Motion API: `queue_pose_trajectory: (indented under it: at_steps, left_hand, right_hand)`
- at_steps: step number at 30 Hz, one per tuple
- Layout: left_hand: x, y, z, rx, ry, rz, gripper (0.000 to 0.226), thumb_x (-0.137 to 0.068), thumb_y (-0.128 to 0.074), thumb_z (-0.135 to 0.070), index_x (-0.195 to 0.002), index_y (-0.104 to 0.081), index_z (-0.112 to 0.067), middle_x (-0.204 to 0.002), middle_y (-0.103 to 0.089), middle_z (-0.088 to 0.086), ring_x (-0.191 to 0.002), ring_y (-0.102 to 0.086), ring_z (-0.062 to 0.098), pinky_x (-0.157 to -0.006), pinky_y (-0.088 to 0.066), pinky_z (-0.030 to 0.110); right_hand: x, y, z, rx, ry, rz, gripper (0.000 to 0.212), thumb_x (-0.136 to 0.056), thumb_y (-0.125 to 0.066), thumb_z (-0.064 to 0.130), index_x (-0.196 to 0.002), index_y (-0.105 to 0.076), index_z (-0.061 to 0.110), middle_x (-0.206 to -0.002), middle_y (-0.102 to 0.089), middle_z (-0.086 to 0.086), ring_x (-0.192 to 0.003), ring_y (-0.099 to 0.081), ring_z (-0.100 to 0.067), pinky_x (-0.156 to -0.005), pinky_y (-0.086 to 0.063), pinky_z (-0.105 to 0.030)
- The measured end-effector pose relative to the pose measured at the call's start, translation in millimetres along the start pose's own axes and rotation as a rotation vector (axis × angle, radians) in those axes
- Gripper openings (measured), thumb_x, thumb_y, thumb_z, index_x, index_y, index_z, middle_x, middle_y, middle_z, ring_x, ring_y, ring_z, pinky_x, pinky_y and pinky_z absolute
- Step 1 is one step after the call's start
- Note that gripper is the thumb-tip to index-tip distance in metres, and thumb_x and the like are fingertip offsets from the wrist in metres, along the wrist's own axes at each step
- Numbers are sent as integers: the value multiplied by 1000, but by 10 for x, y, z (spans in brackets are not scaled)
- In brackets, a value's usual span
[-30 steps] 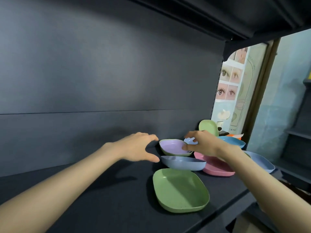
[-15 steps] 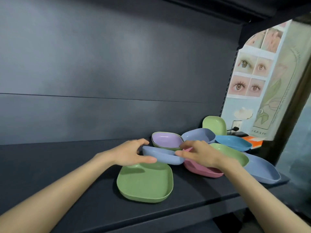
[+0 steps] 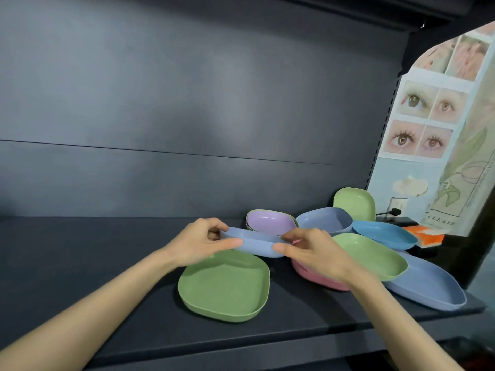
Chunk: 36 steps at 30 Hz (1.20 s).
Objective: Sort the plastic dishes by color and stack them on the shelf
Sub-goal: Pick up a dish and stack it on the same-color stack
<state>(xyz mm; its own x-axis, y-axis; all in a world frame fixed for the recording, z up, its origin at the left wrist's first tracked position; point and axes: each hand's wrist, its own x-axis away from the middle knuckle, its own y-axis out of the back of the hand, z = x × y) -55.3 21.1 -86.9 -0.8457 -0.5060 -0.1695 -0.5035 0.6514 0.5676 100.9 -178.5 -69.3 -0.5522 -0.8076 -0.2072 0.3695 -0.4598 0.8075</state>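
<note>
The pale blue dish [image 3: 254,243] is up off the shelf [image 3: 80,263], held level between both hands just over the far edge of the big green plate [image 3: 223,286]. I can't tell whether its underside brushes that plate.

The left hand [image 3: 198,243] has the dish's left end in a narrow grip, with the thumb along the near wall and the fingers curled over the rim. The right hand [image 3: 313,250] pinches the right end the same way, so each grip is closed on the dish alone.

Behind it sits a lilac bowl [image 3: 270,222]. To the right the rest are jumbled together: a pink dish [image 3: 316,277] with a green dish [image 3: 369,254] lying on it, a second pale blue bowl [image 3: 325,219], a bright blue dish [image 3: 383,234], and a long pale blue plate [image 3: 426,285] at the shelf's end.

To my eye, one blue piece is being pulled out of the mixed heap and the sorting has barely begun. The next move calls for carrying it clear, either to a matching blue piece or to the bare shelf on the left. It should be set down flat so others can nest on it.
</note>
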Motion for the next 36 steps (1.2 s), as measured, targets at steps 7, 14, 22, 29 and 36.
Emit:
queue_pose_trajectory:
  at_steps: [7,14,22,29,36]
  left_hand:
    - [343,346,2,127,-71,-284,60,-58,-81,-57,-104,-63,-23,-104,-68,-7,-91,-67,3,-80,-50,14]
    - [884,843,60,256,-46,-576,69,-77,-76,-26,-137,-42,-19,-114,-50,-24,-79,-61,-18,-63,-43,0]
    - [1784,1620,329,315,-43,-791,64,-74,-77,-23,-132,-48,-20,-87,-69,-31,-90,-65,-9,-84,-50,13]
    - [2719,2455,769,327,-56,-867,55,-77,-73,-3,-123,-50,-21,-114,-64,-15,-92,-65,-8,-68,-47,5]
    - [3630,3283,1276,314,-46,-946,51,-76,-73,0,-118,-53,-22,-105,-65,-17,-93,-65,-7,-68,-47,4]
  right_hand:
    - [-116,-200,405,-260,104,-159,40,-84,-68,39,-115,-65,15,-108,-67,4,-93,-62,-2,-74,-41,-1]
    - [-278,-692,1125,-633,201,-177,45,-77,-75,34,-118,-62,20,-109,-67,5,-104,-62,-8,-93,-48,-22]
    - [-200,-1354,2218,-855,335,-71,52,-79,-73,31,-128,-57,22,-125,-62,10,-118,-57,-9,-104,-44,-33]
    - [64,-2038,3333,-923,419,37,46,-80,-73,25,-124,-59,20,-117,-66,12,-108,-61,0,-87,-49,-14]
    - [320,-2776,4412,-939,452,125,44,-78,-76,23,-119,-61,18,-114,-67,8,-103,-63,0,-83,-50,-12]
